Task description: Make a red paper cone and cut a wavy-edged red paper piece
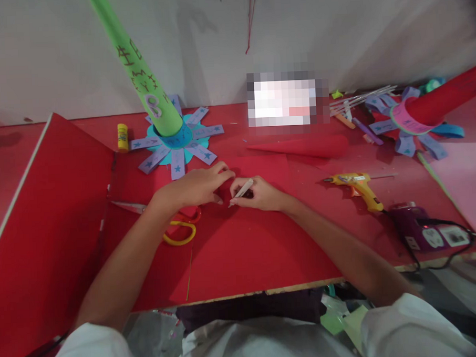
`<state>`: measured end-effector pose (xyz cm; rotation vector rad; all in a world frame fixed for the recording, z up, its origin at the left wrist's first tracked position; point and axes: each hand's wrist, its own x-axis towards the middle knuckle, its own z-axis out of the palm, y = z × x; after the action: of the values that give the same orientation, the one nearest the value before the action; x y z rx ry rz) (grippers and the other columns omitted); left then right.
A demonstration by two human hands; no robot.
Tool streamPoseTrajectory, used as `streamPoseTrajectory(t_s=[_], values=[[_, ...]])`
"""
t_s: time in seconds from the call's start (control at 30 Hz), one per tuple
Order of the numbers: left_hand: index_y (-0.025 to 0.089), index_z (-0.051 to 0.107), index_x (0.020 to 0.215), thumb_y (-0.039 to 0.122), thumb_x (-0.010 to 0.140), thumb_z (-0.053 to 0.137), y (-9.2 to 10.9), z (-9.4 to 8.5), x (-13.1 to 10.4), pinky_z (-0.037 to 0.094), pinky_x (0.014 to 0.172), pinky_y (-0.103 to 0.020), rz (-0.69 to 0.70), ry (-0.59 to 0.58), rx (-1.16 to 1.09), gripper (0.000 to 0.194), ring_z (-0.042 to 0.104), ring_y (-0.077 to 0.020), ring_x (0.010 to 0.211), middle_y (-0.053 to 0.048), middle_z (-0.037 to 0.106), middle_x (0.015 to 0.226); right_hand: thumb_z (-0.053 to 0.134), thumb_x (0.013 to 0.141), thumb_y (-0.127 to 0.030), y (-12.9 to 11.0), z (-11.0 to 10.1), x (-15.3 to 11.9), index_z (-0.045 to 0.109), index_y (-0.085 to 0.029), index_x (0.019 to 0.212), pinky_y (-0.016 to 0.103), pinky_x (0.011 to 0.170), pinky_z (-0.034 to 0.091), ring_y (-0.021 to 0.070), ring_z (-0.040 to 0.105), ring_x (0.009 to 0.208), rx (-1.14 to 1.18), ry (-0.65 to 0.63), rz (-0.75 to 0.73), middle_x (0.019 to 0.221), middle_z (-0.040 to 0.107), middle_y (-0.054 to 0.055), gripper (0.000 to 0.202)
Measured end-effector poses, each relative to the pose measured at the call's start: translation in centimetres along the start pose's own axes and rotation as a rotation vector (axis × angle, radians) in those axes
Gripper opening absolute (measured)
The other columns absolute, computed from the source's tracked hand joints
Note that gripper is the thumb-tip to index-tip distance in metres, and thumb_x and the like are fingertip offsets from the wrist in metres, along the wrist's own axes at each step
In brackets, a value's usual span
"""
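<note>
Right hand (262,194): fingers closed round a slim pale pen (244,189), tip slanted down at the large red paper sheet (256,246). The sheet lay mid-way along the front edge of the red surface (312,170); from where I stood I could not tell whether tip met paper. Left hand (201,185): fingers parted and loosely bent just beside the pen, gripping nothing visible. Scissors with yellow and red handle loops (183,223) lay partly beneath the left forearm. Yellow glue gun (356,183) rested toward the right edge; smooth red paper cone (299,146) lay near the back edge.
</note>
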<state>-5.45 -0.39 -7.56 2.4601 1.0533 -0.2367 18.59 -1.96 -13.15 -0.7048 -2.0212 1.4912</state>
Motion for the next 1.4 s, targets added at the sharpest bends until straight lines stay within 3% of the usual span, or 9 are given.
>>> streamPoseTrajectory(t_s=[0.33, 0.73, 1.17, 1.4], values=[[0.031, 0.052, 0.152, 0.032, 0.088, 0.079, -0.28, 0.26, -0.01, 0.045, 0.074, -0.032, 0.031, 0.037, -0.008, 0.069, 0.071, -0.0265, 0.104, -0.011, 0.055, 0.150, 0.075, 0.095, -0.042, -0.03, 0.02, 0.00, 0.063, -0.021, 0.090, 0.029, 0.067, 0.043, 0.0151, 0.060, 0.070, -0.004, 0.004, 0.001, 0.080, 0.072, 0.001, 0.024], [0.025, 0.055, 0.148, 0.029, 0.089, 0.076, 0.21, -0.23, -0.06, 0.040, 0.068, -0.032, -0.004, -0.007, -0.014, 0.062, 0.071, -0.0257, 0.102, -0.012, 0.053, 0.154, 0.075, 0.095, -0.043, 0.01, -0.06, -0.03, 0.064, -0.021, 0.090, 0.029, 0.067, 0.042, 0.0146, 0.058, 0.070, -0.015, 0.006, -0.003, 0.080, 0.070, 0.000, 0.025], [0.026, 0.055, 0.147, 0.029, 0.088, 0.076, 0.06, -0.09, -0.01, 0.043, 0.069, -0.033, 0.012, 0.010, -0.009, 0.062, 0.071, -0.0292, 0.109, -0.012, 0.055, 0.150, 0.075, 0.096, -0.043, -0.09, -0.06, 0.06, 0.065, -0.021, 0.090, 0.029, 0.068, 0.040, 0.0143, 0.055, 0.071, -0.050, -0.004, 0.010, 0.081, 0.066, -0.001, 0.025], [0.028, 0.055, 0.147, 0.029, 0.088, 0.078, 0.34, -0.34, -0.08, 0.041, 0.066, -0.031, -0.003, 0.002, -0.010, 0.063, 0.071, -0.0248, 0.098, -0.011, 0.056, 0.148, 0.075, 0.095, -0.042, 0.22, 0.04, 0.13, 0.066, -0.021, 0.093, 0.029, 0.070, 0.041, 0.0149, 0.056, 0.073, -0.053, 0.018, 0.023, 0.083, 0.068, -0.001, 0.023]])
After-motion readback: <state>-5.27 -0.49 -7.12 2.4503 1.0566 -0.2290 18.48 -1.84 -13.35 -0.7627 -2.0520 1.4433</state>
